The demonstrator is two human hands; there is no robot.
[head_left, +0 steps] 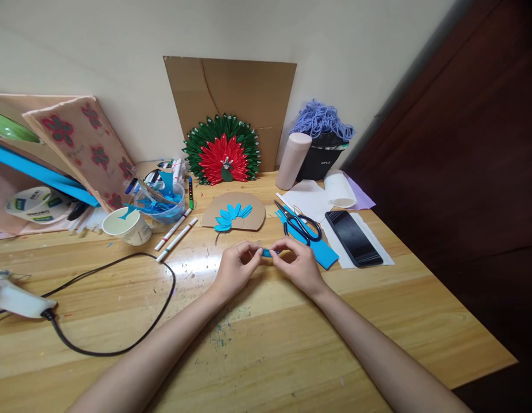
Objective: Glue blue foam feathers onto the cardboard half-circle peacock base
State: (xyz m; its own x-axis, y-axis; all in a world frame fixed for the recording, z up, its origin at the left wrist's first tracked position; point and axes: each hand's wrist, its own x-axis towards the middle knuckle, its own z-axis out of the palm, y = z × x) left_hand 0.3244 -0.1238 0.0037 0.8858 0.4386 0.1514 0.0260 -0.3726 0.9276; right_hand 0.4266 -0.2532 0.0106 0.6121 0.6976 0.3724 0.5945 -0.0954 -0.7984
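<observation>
A small blue paper piece (266, 252) is pinched between my two hands above the wooden table. My left hand (240, 267) grips its left end with thumb and fingers, and my right hand (296, 265) grips its right end. Just beyond them lies a rounded cardboard piece (255, 211) with several blue paper petals (233, 217) fanned on it. Right of the cardboard, black-handled scissors (298, 222) rest on a blue paper strip (323, 252).
A phone (354, 238) lies on white paper at the right. Two white markers (177, 238), a paper cup (127, 226) and a tub of blue scraps stand left. A glue gun (20, 298) with a looping black cable lies far left. A red-green fan ornament (222, 152) leans on cardboard behind.
</observation>
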